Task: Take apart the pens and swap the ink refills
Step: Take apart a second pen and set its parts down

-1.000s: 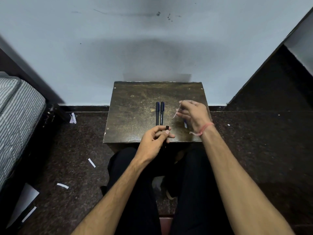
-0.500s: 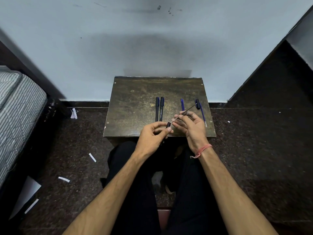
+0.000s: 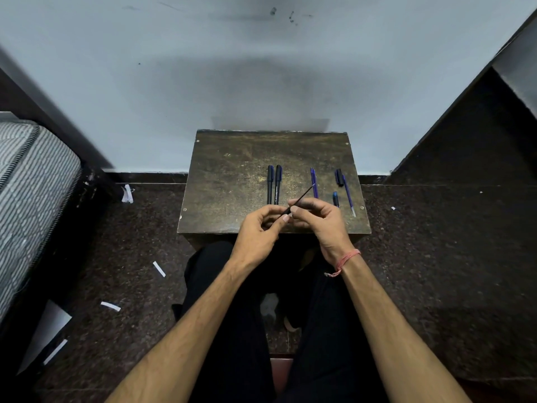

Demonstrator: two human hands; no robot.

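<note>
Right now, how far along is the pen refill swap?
One pen looks taken apart: a blue barrel, a cap, a small blue piece and a blue refill lie on the table. Both hands, left hand and right hand, hold a thin dark refill. Two capped pens look untouched.

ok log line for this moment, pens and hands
step: refill into barrel | left hand: holds barrel | right hand: pinches refill | two capped pens on table

Refill [image 3: 299, 198] lower end hidden by fingers [image 3: 286, 218], mattress [image 3: 29, 181] cut off
</note>
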